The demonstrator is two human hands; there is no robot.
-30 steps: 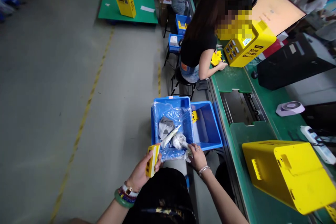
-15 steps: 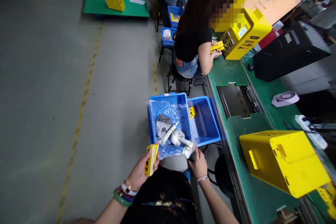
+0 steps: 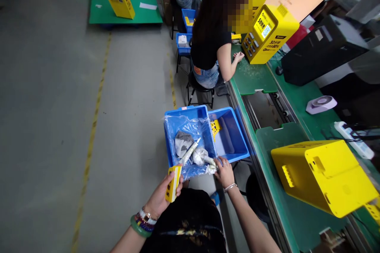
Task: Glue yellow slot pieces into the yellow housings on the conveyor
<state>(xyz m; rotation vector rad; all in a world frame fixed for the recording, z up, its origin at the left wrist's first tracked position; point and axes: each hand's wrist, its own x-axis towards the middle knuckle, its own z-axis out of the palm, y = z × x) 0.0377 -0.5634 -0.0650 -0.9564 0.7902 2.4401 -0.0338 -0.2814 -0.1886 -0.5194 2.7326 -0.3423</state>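
Apparently, yellow casing (image 3: 173, 184) in left hand (image 3: 162, 194), right hand (image 3: 224, 173) on liner (image 3: 192, 125)

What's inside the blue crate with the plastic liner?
The blue crate holds a clear plastic liner, a grey wrapped bundle, a white tube and a white wrapped lump. Anything beneath them is covered by the liner and cannot be seen.

The left hand (image 3: 162, 194) is curled upright in a firm grip, with bracelets (image 3: 141, 219) stacked on the left wrist (image 3: 151, 205), while the right hand (image 3: 224, 172) reaches farther forward, palm down and fingers loosely bent, a thin bangle (image 3: 230, 187) on the right wrist (image 3: 235, 192).
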